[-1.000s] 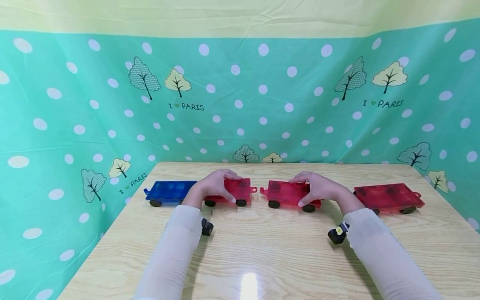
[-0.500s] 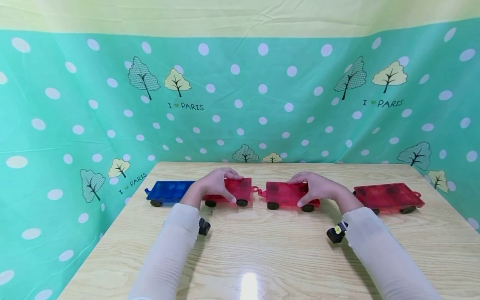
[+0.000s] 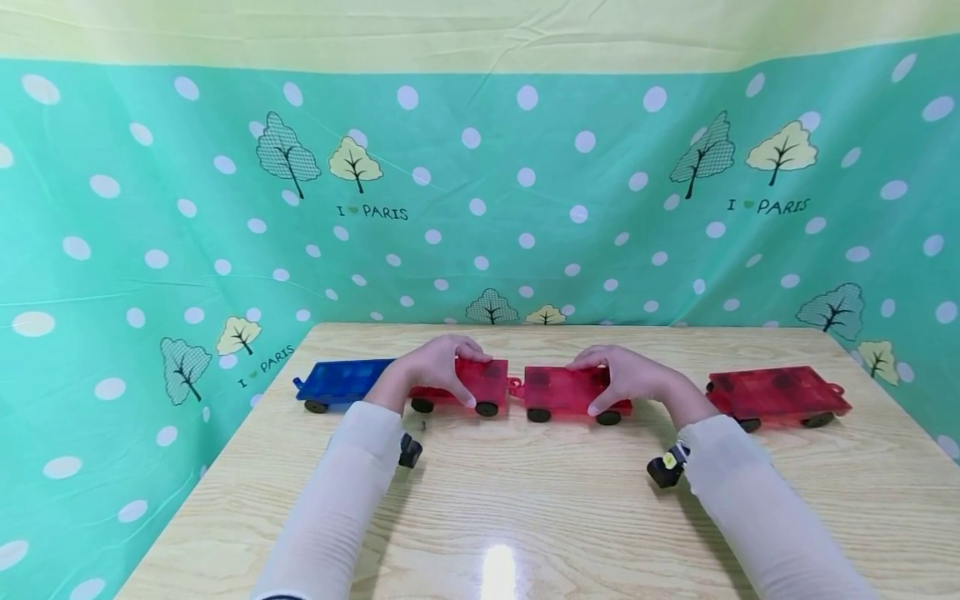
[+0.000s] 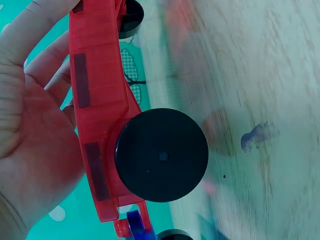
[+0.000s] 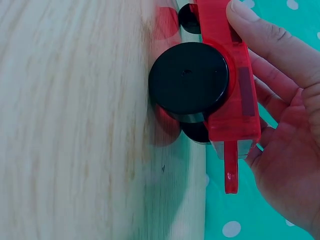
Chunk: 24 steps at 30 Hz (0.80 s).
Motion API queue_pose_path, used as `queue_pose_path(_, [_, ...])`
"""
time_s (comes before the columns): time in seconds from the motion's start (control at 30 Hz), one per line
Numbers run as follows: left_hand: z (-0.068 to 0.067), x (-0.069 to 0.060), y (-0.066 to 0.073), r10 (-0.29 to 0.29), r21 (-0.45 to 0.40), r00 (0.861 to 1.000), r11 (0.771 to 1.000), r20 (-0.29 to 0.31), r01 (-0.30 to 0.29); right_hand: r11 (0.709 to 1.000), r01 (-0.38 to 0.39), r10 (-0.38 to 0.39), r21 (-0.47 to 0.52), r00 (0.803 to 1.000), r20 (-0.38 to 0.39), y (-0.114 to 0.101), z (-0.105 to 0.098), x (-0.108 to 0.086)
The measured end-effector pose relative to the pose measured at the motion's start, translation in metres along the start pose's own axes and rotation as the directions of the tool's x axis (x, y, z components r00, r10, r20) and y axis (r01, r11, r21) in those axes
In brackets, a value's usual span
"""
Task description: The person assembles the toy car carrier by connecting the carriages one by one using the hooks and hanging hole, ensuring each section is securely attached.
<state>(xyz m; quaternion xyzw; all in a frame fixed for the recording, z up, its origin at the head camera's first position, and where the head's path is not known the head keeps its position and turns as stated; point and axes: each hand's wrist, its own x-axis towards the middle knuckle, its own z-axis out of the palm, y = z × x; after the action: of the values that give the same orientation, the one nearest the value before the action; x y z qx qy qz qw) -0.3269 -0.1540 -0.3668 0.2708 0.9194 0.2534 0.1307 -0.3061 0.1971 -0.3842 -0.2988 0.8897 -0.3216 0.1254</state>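
My left hand (image 3: 431,367) grips a translucent red toy train car (image 3: 492,377) with black wheels, thumb along its near side. A blue toy train car (image 3: 339,379) stands directly behind it at the left; in the left wrist view a blue coupling piece (image 4: 135,223) meets the red car's end. My right hand (image 3: 632,373) holds a second red toy train car (image 3: 546,387) the same way, thumb in front and fingers over the back. Between the two held cars their red couplings (image 3: 515,386) overlap; whether they are hooked is too small to tell.
A third red toy train car (image 3: 780,392) stands apart at the right, its ring end pointing right. All the cars are in a row toward the back of the wooden table (image 3: 525,500). A dotted green curtain (image 3: 480,208) hangs behind and at the sides.
My right hand has slid its red car leftward, closing the gap to the left one. The couplings, apart before, now overlap. The left hand and its car have shifted slightly right.
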Motion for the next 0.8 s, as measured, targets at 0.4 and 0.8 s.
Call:
queue_pose_path(0.4, [0.003, -0.001, -0.004, -0.031, 0.014, 0.999, 0.999, 0.012, 0.031, 0.999, -0.032, 0.032, 0.019, 0.999, 0.007, -0.003, 0.0, 0.0])
queue_pose_path(0.8, [0.006, -0.004, -0.015, -0.042, -0.021, 0.999, 0.999, 0.017, 0.042, 1.0, -0.009, 0.009, 0.029, 1.0, 0.006, -0.004, 0.003, 0.001])
